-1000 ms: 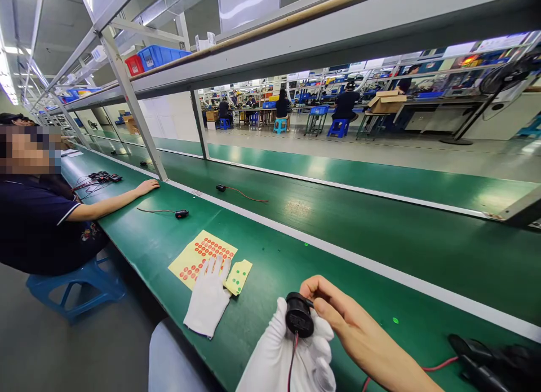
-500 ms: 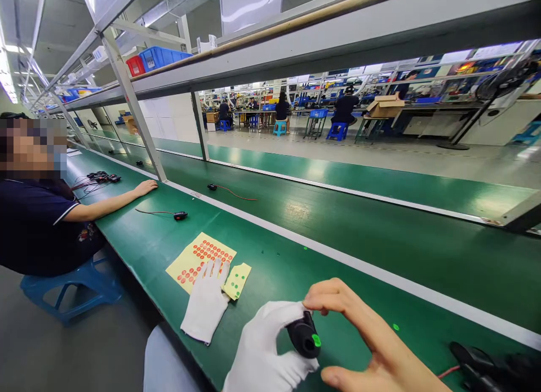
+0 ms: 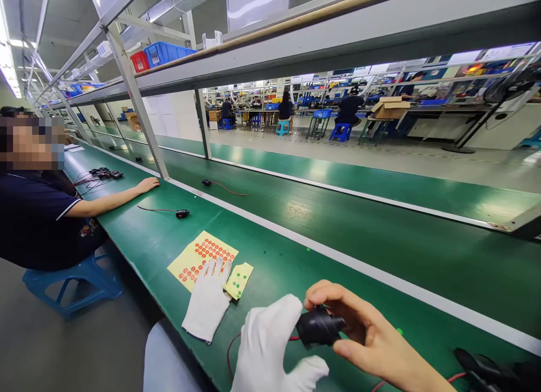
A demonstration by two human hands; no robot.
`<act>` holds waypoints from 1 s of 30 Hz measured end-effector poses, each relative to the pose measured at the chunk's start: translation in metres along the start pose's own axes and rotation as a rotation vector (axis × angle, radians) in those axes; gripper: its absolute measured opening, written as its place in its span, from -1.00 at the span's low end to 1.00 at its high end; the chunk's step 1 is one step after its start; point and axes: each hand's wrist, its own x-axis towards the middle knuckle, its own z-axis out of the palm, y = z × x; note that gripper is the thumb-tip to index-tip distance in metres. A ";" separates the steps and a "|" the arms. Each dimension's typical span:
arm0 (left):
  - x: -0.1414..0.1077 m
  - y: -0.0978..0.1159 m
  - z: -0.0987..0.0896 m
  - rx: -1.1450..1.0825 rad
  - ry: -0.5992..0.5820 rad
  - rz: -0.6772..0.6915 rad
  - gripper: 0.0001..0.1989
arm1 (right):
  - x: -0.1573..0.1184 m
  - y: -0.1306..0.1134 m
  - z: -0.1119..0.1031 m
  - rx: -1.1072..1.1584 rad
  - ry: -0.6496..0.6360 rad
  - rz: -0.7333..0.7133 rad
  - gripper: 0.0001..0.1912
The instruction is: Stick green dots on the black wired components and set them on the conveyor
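Observation:
A small black cylindrical device (image 3: 319, 327) with a red wire is pinched between the thumb and fingers of my bare right hand (image 3: 359, 330). My left hand (image 3: 270, 341), in a white glove, is beside it with thumb and fingers spread apart; whether its fingertip touches the device I cannot tell. The red wire (image 3: 229, 355) runs behind the glove. To the left lies an empty white glove (image 3: 206, 310), partly over a yellow sheet of red round stickers (image 3: 186, 265). A smaller yellow piece with green stickers (image 3: 239, 280) is next to it.
More black devices (image 3: 486, 369) lie at the lower right; single wired ones rest on the bench (image 3: 182, 214) and the green belt (image 3: 207, 183). A white strip (image 3: 380, 287) divides bench and belt. A co-worker's arm (image 3: 114, 202) rests at left. A shelf (image 3: 321, 48) hangs overhead.
The device has turned sideways, hiding its green dot, and passed from my gloved left hand's grip into my right fingers. My left fingers have spread. The red wire now shows.

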 end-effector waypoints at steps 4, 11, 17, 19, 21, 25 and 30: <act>0.010 0.015 -0.011 -0.074 -0.055 -0.036 -0.50 | 0.001 0.003 0.006 0.163 -0.028 0.138 -0.56; 0.029 0.017 -0.008 -0.663 -0.395 -0.694 -0.60 | 0.007 -0.006 0.015 0.140 0.045 0.244 -0.34; 0.010 -0.012 0.038 -1.682 -0.523 -1.019 -0.17 | 0.007 -0.005 0.016 0.152 0.035 0.269 -0.47; 0.009 -0.012 0.040 -1.795 -0.560 -1.091 -0.26 | 0.008 -0.006 0.017 0.158 0.030 0.279 -0.50; 0.013 -0.008 0.034 -1.885 -0.551 -1.061 -0.36 | 0.008 -0.007 0.019 0.166 0.024 0.282 -0.51; 0.018 -0.002 0.024 -1.968 -0.576 -0.966 -0.48 | 0.008 -0.014 0.022 0.182 0.024 0.306 -0.52; 0.007 -0.003 0.030 -1.805 -0.566 -0.998 -0.46 | 0.008 -0.016 0.029 0.143 0.012 0.352 -0.55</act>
